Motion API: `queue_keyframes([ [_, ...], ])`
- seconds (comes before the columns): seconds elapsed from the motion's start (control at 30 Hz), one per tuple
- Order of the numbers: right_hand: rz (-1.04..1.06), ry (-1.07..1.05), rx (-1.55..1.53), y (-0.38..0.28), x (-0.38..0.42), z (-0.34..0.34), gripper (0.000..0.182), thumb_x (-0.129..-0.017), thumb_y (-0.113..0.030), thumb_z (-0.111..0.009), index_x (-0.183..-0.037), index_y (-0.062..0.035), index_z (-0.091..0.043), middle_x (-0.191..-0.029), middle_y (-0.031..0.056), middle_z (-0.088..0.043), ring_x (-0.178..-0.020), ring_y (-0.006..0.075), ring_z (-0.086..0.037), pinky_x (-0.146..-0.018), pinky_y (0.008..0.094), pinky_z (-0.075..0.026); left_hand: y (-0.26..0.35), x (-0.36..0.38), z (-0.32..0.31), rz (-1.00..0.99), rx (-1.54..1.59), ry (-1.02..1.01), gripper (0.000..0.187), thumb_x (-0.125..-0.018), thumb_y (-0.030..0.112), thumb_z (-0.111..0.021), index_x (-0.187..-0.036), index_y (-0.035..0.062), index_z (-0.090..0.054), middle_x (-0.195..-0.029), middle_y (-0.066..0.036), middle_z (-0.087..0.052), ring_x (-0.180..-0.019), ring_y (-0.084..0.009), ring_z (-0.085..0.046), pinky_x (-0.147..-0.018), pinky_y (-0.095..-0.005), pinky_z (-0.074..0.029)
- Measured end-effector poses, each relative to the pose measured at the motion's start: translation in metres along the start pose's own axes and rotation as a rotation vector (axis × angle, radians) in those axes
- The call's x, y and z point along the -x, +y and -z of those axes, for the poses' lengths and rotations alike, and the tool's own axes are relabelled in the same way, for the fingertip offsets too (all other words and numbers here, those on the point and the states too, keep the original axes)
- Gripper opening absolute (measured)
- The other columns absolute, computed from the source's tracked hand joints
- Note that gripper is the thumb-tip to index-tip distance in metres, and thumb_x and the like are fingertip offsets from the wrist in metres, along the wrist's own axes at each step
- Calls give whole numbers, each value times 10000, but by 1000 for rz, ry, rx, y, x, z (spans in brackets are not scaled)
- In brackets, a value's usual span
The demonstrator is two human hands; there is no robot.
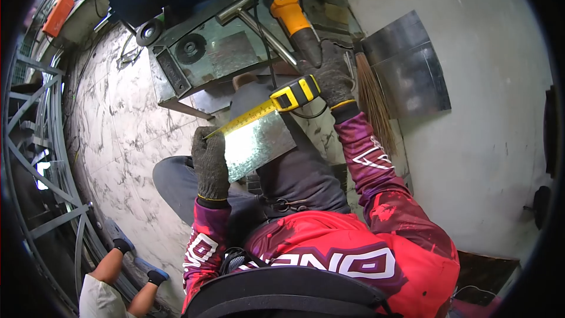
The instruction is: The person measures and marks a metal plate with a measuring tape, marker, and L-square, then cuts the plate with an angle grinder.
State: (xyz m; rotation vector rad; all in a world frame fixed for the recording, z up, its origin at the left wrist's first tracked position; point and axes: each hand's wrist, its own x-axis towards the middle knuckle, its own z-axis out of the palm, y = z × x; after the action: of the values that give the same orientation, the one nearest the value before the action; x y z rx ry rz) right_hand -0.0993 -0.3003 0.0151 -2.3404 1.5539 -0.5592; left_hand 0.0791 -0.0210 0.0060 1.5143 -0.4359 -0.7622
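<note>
My gloved left hand (pixel 210 162) is closed on the left edge of a shiny metal sheet (pixel 265 141) over my lap, with the tape blade's end at its fingers. The yellow tape blade (pixel 244 119) stretches along the sheet's upper edge to the yellow and black tape measure case (pixel 295 93). Beside that case, my gloved right hand (pixel 332 76) reaches to the dark handle end of an orange angle grinder (pixel 290 15) on the low worktable. Its fingers blend with dark things there, so its grip is unclear.
On the worktable (pixel 223 69) lie a hammer (pixel 259 26), a black disc (pixel 190 48) and a metal plate. A broom (pixel 374 94) and dark sheet (pixel 406 65) stand right, by the wall. Metal frames (pixel 53 159) line the left. Another person's legs (pixel 109 268) show lower left.
</note>
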Motion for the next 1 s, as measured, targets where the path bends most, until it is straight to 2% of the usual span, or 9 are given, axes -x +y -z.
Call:
queue_keyframes([
  [0.13, 112, 144, -55, 5, 2, -9, 624, -849, -451, -741, -1287, -42, -566, -1254, 257, -597, -1116, 419, -612, -916, 498, -507, 5, 5, -3, -13, 35, -8, 100, -971, 127, -576, -1001, 34, -597, -875, -3, -573, -791, -75, -483, -721, -253, -444],
  [0.2, 17, 6, -350, 9, -11, 3, 484, -884, -400, -719, -1164, -14, -637, -1136, 256, -654, -1048, 425, -638, -861, 478, -517, 8, 5, -2, -5, 11, 1, 101, -971, 130, -577, -1000, 35, -597, -875, -2, -573, -792, -74, -483, -722, -253, -443],
  [0.23, 162, 153, -305, 16, -22, 5, 361, -905, -337, -688, -1054, -8, -676, -1058, 226, -685, -1009, 420, -650, -840, 449, -524, 8, 4, -3, 2, -3, -2, 103, -971, 133, -578, -998, 36, -597, -874, -1, -574, -793, -74, -483, -723, -253, -442],
  [0.37, 169, 74, -311, 26, -71, 9, 352, -889, -331, -681, -1087, -39, -687, -1103, 214, -691, -1023, 435, -643, -863, 453, -527, 5, 3, -3, -32, -39, 16, 106, -972, 139, -580, -995, 36, -596, -871, 1, -570, -789, -74, -481, -715, -252, -440],
  [0.53, 84, -393, 132, 10, -122, 14, 623, -803, -460, -738, -1296, -90, -646, -1264, 242, -660, -1162, 418, -631, -997, 465, -501, 9, 5, -4, -50, -41, 16, 92, -976, 142, -601, -990, 51, -595, -809, 9, -539, -732, -69, -455, -645, -253, -408],
  [0.63, 72, -480, 248, 15, -143, 6, 637, -846, -429, -723, -1351, -57, -612, -1331, 246, -631, -1239, 394, -604, -1039, 464, -481, 9, 6, -5, -47, -60, 31, 109, -972, 152, -601, -997, 46, -601, -833, 12, -552, -749, -61, -458, -660, -244, -413],
  [0.73, -90, -456, 266, 24, -157, -11, 684, -813, -443, -754, -1359, -57, -608, -1343, 233, -630, -1247, 402, -598, -1061, 461, -467, 8, 6, -7, -51, -15, 23, 126, -972, 160, -602, -998, 37, -608, -848, 17, -567, -752, -54, -459, -667, -238, -419],
  [0.8, 3, -329, 327, 25, -154, -13, 721, -790, -447, -777, -1366, -49, -601, -1349, 239, -623, -1260, 399, -590, -1077, 454, -457, 8, 6, -6, -56, -47, 14, 130, -971, 161, -605, -1005, 36, -609, -851, 16, -569, -753, -55, -462, -666, -241, -422],
  [1.0, 10, -160, 213, 24, -166, -5, 680, -883, -533, -619, -1370, -57, -601, -1386, 264, -581, -1295, 410, -559, -1089, 516, -442, -3, 3, -4, -30, 17, 17, 68, -968, 121, -597, -983, 55, -598, -847, 20, -535, -775, -62, -454, -680, -247, -412],
])
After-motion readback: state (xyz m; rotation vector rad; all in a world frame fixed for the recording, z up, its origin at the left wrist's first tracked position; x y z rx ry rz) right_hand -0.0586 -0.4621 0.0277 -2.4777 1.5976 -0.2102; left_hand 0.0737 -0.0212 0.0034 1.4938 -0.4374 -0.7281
